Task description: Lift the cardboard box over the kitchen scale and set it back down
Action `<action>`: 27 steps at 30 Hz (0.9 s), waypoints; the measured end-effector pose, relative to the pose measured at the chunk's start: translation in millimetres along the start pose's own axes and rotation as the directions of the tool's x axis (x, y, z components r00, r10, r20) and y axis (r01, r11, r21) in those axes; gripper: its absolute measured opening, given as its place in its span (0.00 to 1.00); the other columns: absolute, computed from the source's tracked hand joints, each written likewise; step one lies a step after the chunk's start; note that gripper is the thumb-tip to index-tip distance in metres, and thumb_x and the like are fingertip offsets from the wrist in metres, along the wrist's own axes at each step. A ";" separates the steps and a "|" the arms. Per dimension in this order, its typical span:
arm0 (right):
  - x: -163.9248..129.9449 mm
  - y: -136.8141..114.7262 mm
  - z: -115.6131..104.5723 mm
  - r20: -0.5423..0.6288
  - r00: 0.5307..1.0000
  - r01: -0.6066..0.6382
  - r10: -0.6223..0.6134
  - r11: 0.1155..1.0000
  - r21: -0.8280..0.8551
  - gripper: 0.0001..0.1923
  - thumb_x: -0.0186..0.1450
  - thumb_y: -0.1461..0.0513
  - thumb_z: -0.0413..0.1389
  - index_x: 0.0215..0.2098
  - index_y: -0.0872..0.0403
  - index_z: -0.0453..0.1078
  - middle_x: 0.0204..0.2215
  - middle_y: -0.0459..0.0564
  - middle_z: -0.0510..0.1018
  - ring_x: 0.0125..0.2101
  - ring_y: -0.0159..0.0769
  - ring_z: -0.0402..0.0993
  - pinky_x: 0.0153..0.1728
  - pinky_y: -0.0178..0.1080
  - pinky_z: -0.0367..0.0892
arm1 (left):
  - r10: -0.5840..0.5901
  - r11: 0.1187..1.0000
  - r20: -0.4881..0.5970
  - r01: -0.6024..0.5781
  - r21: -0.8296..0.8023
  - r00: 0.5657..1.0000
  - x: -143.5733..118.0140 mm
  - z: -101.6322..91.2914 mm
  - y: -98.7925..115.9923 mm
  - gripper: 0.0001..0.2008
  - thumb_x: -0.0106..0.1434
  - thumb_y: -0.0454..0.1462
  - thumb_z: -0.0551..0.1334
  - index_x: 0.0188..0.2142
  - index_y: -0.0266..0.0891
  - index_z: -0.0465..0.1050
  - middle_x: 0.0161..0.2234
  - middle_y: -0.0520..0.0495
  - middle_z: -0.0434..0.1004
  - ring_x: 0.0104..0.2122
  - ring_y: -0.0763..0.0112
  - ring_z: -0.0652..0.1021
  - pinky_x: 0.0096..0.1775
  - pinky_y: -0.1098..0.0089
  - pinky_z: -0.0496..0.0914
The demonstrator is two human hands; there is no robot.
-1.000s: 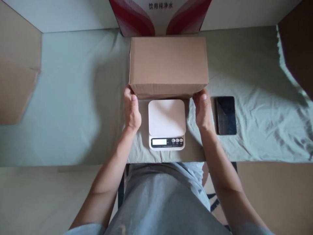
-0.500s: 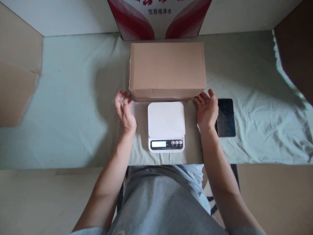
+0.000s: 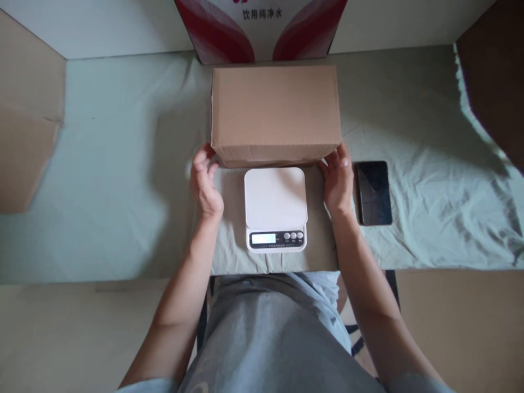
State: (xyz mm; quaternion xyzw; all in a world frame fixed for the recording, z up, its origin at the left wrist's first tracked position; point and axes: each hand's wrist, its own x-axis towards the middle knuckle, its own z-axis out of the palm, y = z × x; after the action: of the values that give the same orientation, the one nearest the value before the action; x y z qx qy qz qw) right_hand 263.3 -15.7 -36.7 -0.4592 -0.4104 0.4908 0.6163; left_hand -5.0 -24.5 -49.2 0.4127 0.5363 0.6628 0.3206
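A closed brown cardboard box (image 3: 275,106) rests on the cloth-covered table, just beyond a white digital scale (image 3: 275,199). At the box's near left corner, my left hand (image 3: 207,183) has its fingers curled against the side, with the tips partly hidden. Opposite it, my right hand (image 3: 339,177) grips the near right corner, some fingers tucked behind the edge. The scale lies between my wrists with its plate bare and its display lit, too pale to read. A soft shadow falls on the plate's upper right.
A black phone (image 3: 374,192) lies right of my right hand. Behind the box stands a red and white printed carton (image 3: 264,46). Cardboard panels flank the table at left (image 3: 30,114) and right (image 3: 493,82). The green cloth (image 3: 110,164) is wrinkled at right.
Both hands have closed in from beside the box onto its near corners. The right hand has moved left, away from the phone. The view has shifted slightly; the box stays in place.
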 end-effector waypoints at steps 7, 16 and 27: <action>13.3 -16.6 16.6 0.092 0.990 -0.114 0.109 0.992 0.047 0.32 0.56 0.34 0.44 0.46 0.43 0.70 0.54 0.45 0.75 0.60 0.44 0.66 0.62 0.54 0.60 | -0.170 0.980 0.261 0.191 -0.056 0.950 26.0 14.3 0.1 0.41 0.54 0.70 0.42 0.53 0.49 0.69 0.58 0.44 0.70 0.62 0.58 0.66 0.58 0.56 0.67; -18.7 -71.9 22.4 0.085 0.996 -0.022 0.023 1.000 -0.013 0.29 0.58 0.36 0.44 0.39 0.44 0.73 0.46 0.48 0.77 0.61 0.44 0.64 0.63 0.51 0.59 | -0.026 0.994 0.258 0.052 -0.097 0.966 -3.3 8.0 72.9 0.30 0.60 0.63 0.49 0.54 0.54 0.69 0.57 0.49 0.71 0.63 0.58 0.66 0.60 0.54 0.65; -84.4 -59.8 3.4 0.041 0.999 -0.036 0.035 0.999 0.015 0.26 0.62 0.42 0.47 0.49 0.45 0.70 0.52 0.49 0.76 0.60 0.45 0.66 0.60 0.53 0.63 | -0.101 0.987 0.241 0.128 -0.099 0.965 -68.1 -14.6 80.6 0.24 0.65 0.55 0.50 0.57 0.55 0.66 0.58 0.48 0.70 0.60 0.58 0.69 0.58 0.56 0.68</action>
State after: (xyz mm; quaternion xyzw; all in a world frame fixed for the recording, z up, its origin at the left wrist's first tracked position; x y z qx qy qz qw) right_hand 258.4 -103.8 17.4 -0.4515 -0.4109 0.5140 0.6026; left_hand 14.3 -107.7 14.4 0.4377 0.4790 0.6190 0.4424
